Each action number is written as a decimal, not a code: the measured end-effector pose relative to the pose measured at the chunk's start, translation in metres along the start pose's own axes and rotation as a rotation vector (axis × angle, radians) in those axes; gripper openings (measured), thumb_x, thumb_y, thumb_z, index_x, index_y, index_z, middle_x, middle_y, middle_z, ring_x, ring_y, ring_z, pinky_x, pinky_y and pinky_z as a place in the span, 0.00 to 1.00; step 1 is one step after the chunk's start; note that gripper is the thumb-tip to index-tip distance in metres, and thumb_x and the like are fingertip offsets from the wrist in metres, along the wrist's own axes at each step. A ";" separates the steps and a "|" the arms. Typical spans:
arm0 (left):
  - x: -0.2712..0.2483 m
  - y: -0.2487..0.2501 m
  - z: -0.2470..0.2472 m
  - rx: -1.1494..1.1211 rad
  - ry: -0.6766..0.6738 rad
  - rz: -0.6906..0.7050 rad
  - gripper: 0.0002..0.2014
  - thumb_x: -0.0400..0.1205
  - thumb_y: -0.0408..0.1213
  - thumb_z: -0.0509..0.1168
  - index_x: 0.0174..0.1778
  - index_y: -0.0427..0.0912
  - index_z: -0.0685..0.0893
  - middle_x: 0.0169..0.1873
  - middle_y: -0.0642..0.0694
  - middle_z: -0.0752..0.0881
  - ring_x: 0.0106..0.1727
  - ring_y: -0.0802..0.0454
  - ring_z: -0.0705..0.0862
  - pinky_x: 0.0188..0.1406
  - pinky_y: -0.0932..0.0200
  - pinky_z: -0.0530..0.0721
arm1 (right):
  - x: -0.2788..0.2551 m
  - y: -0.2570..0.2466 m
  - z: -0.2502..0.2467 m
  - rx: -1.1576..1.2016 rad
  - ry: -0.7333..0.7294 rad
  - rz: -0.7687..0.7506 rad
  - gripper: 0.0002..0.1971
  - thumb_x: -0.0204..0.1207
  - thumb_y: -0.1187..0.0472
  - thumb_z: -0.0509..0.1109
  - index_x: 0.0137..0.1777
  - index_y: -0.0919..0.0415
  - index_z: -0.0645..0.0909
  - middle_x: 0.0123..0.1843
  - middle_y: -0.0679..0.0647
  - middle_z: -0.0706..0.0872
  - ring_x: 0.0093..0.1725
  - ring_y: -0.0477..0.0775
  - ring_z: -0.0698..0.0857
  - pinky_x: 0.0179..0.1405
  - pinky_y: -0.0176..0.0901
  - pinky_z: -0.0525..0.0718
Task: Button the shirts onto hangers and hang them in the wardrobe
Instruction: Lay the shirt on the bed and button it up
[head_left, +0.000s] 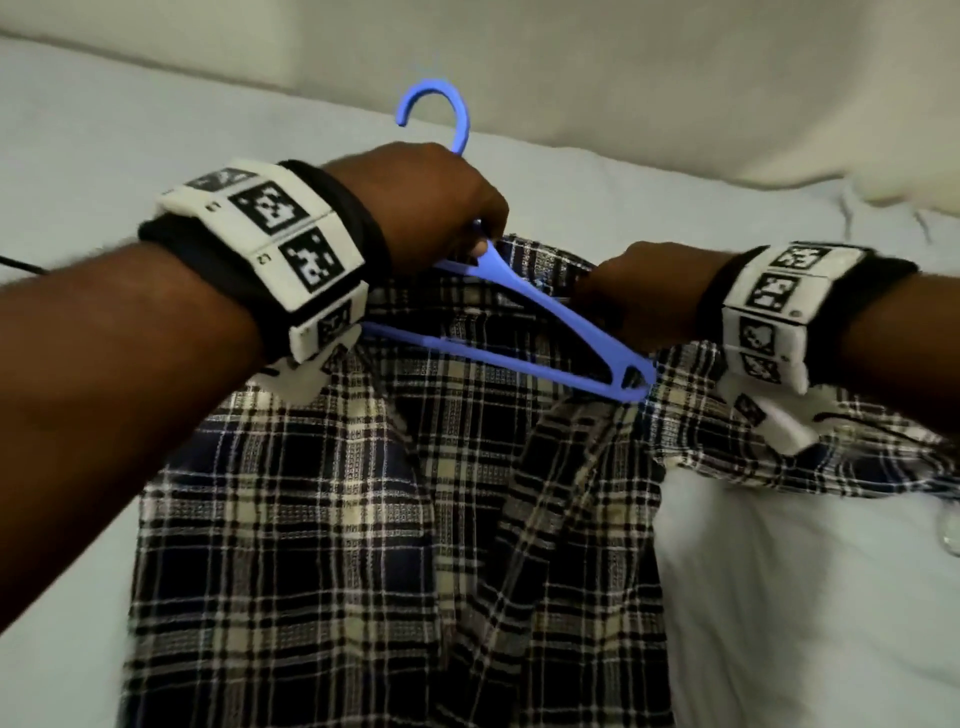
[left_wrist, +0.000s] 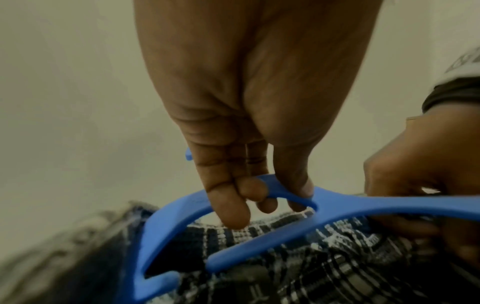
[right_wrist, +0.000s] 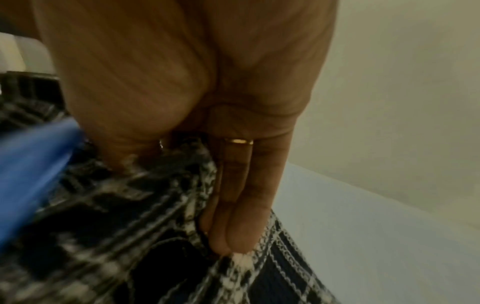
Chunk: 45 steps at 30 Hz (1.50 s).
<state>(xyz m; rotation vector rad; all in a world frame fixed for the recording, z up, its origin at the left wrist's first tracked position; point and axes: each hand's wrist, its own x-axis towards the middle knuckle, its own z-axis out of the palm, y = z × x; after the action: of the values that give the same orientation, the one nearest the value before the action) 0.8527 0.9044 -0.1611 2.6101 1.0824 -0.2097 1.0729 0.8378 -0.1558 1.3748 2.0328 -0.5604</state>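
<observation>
Hanger-fitting is the step I judge myself to be at: my left hand (head_left: 436, 208) grips the blue hanger (head_left: 524, 332) at the neck just under its hook, fingers curled through the opening there, while my right hand (head_left: 631, 291) pinches the fabric of the plaid shirt (head_left: 363, 519) beside the collar, on the side of the hanger farthest from my left hand. In the right wrist view my fingers (right_wrist: 241, 205) are folded over an edge of the cloth, holding it up. The shirt lies face up on the white bed (head_left: 779, 597), front placket unbuttoned and parted below the hanger, and the hanger hovers tilted over the collar, its far arm tip resting near the shirt's shoulder on my right hand's side, not yet tucked inside. Next, I think, the move calls for sliding that arm tip under the lifted shoulder, then working the other arm in on my left hand's side, keeping the hook above the collar; the soft cloth may bunch, so I must hold the opening wide. Buttoning and the wardrobe come afterwards. Count: one hanger, one shirt, one bed, two hands, a marker-covered wristband (head_left: 280, 244) on each wrist, and one ring on my right hand.
</observation>
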 end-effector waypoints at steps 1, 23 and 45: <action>0.003 0.003 0.001 0.009 -0.033 -0.007 0.10 0.88 0.38 0.64 0.64 0.47 0.86 0.40 0.54 0.77 0.44 0.47 0.77 0.42 0.55 0.70 | -0.004 0.005 0.002 0.029 0.039 -0.004 0.06 0.83 0.58 0.67 0.55 0.53 0.84 0.44 0.52 0.87 0.43 0.60 0.86 0.44 0.52 0.85; 0.017 0.023 0.027 -0.080 0.087 -0.290 0.19 0.84 0.29 0.61 0.73 0.34 0.76 0.69 0.29 0.75 0.63 0.25 0.81 0.52 0.40 0.78 | -0.002 -0.042 -0.003 0.960 0.383 0.032 0.27 0.77 0.62 0.74 0.76 0.50 0.75 0.61 0.52 0.87 0.54 0.53 0.89 0.54 0.50 0.88; -0.144 0.098 0.164 -0.484 0.088 -0.666 0.31 0.86 0.53 0.65 0.81 0.44 0.64 0.70 0.40 0.77 0.60 0.36 0.84 0.48 0.44 0.82 | 0.057 -0.134 0.083 0.612 0.412 0.202 0.24 0.82 0.43 0.69 0.66 0.62 0.73 0.53 0.57 0.84 0.51 0.61 0.84 0.41 0.48 0.78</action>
<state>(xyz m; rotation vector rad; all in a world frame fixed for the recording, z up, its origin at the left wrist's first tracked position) 0.8180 0.6887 -0.2579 1.7875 1.7494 0.0286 0.9533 0.7729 -0.2541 2.1808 2.0792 -0.9168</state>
